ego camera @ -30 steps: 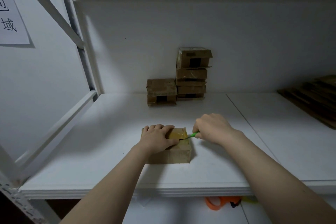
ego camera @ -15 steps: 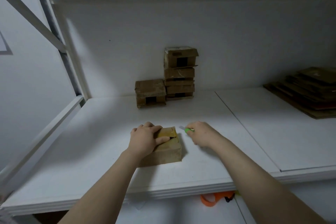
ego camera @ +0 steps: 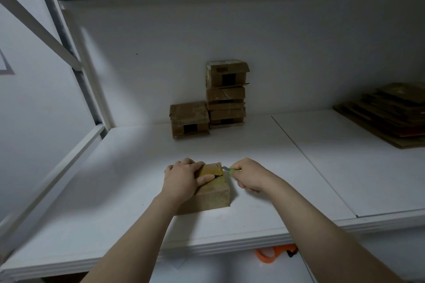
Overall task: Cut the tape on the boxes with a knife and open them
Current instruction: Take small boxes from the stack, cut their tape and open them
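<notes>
In the head view, the box [ego camera: 208, 193] is seen near the front of the white shelf [ego camera: 138, 190], pressed down by the left hand [ego camera: 182, 178], whose fingers are laid flat over its taped top as before. The green knife [ego camera: 227, 169], gripped in the curled right hand [ego camera: 248, 174], had been drawn clear half a second ago; its blade has now been brought back to the far right corner. A dark slit is visible beside the thumb, so another cut is judged to be starting. More boxes [ego camera: 226, 92] are left stacked at the back wall.
</notes>
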